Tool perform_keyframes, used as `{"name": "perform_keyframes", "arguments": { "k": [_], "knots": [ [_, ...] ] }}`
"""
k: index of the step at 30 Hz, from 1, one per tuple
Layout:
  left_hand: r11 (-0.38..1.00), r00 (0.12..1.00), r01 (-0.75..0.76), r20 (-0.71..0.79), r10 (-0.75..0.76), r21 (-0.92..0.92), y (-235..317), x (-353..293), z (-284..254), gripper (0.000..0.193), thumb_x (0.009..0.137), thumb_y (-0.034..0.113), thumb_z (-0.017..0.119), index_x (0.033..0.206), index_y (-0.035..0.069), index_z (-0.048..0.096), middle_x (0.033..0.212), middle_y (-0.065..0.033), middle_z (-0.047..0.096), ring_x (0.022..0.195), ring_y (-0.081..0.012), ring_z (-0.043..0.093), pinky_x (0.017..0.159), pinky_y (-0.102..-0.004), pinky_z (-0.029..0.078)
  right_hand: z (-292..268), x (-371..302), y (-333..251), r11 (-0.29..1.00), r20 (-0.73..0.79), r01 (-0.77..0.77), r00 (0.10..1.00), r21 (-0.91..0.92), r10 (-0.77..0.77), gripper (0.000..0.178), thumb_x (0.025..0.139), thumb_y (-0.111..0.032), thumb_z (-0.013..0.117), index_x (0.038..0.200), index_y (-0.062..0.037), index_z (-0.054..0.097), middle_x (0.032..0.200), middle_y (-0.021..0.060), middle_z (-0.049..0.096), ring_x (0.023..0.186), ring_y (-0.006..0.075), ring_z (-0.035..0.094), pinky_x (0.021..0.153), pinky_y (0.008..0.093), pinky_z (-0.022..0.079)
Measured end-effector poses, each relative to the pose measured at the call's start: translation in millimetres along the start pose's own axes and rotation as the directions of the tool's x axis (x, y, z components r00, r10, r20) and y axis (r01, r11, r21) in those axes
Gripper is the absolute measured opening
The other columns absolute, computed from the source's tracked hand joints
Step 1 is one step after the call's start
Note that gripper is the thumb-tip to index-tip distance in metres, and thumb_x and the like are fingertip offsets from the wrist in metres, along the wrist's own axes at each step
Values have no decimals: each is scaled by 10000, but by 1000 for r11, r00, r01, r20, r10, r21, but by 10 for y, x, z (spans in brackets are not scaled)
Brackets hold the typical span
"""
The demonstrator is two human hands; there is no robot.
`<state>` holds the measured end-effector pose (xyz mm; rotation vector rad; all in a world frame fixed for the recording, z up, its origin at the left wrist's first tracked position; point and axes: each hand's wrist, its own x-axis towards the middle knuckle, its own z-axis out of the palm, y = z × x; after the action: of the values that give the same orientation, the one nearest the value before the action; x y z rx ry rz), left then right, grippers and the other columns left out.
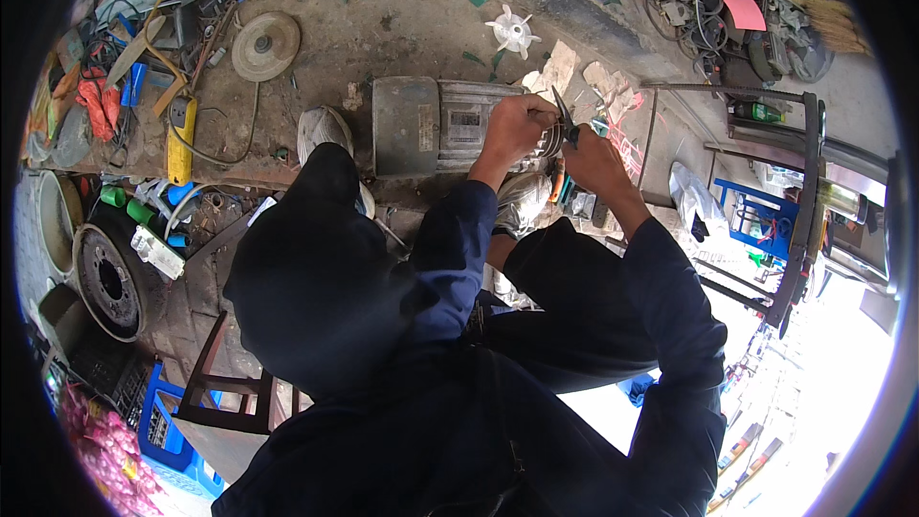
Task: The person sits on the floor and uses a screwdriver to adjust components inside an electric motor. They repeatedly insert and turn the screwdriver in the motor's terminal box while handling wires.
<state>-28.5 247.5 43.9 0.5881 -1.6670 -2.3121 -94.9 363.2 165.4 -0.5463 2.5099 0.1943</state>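
Note:
A grey electric motor [459, 124] with a finned body and a nameplate lies on its side on the dirty floor in front of me. My left hand [520, 129] is at the motor's right end, its fingers pinched together; what they grip, if anything, is hidden. Just to its right, my right hand [595, 165] is wrapped round dark pliers [565, 115]. Their slim jaws point up and away, close beside my left fingertips. Coil-like rings [551, 141] show at the motor's end, between my hands.
Beyond the motor lies a white fan wheel [513, 33]. Torn cardboard [560, 67] lies near its right end. A round metal disc [266, 46] and a yellow power strip [181, 141] with a cable are at left. A metal frame [809, 201] stands at right.

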Motion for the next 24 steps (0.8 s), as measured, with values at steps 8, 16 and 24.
{"name": "perform_keyframes", "arguments": {
  "k": [8,16,24],
  "knots": [
    [1000,1000,19,7,-19,-25,-6,0,-2,133,942,60,778,1054,-2,814,857,-58,770,750,-83,635,686,-278,512,38,16,14,1000,-46,7,999,-4,-7,447,952,-264,622,1212,99,607,1081,412,692,1071,567,680,987,592,526],
    [999,1000,31,3,-31,-44,19,-3,-15,134,945,55,765,1052,-13,809,897,-83,790,801,-102,682,721,-290,537,23,-3,-9,995,-98,17,995,-102,-27,401,938,-250,634,1140,96,621,1030,388,714,979,543,721,895,603,562],
    [999,999,5,-37,-7,-52,-34,6,-1,137,953,69,776,1050,-25,795,917,-92,794,820,-116,694,751,-292,546,78,111,63,951,-299,116,932,-288,-204,330,924,-245,634,1032,65,607,951,329,738,821,507,745,784,608,580]
  ]
}}
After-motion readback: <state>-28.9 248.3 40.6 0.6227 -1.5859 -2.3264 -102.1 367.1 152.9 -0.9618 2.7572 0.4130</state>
